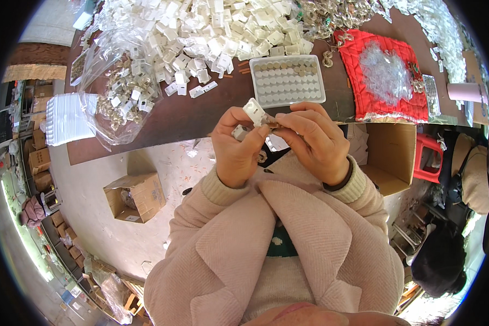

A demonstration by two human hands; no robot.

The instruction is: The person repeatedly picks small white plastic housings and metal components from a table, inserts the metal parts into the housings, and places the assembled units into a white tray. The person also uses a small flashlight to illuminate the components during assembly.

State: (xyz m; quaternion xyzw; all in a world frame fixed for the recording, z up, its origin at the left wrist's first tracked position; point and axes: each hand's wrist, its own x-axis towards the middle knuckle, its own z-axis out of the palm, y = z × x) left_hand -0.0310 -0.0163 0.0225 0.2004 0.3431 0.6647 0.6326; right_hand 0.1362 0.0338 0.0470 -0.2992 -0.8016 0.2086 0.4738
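White piece point(254, 111) held up over the near edge of the tabletop point(195, 115), just nearer than the pale tray point(321, 80); its near end is hidden by fingertips, so full length and underside cannot be made out. Left hand point(234, 145) closed on it, thumb toward the near end; a second white piece point(239, 132) sits in the same hand, mostly covered by fingers. Right hand point(316, 140) pinched at the first piece's near end, on a brownish bit point(273, 125) too small to name; whether bit and piece touch, cannot tell. First piece's long axis slants from far left to near right, free end pointing far and slightly left, a broad face with a small dark opening turned up. Second piece's axis unclear. A white shape point(277, 142) below the hands is partly covered, kind uncertain. Far side: heap of white pieces point(201, 32), cut off by the upper rim. Left: clear bag point(126, 103), glare and folds blurring the contents. Right: red cloth point(351, 73) under a tangle of clear bits point(387, 73), single shapes indistinct.
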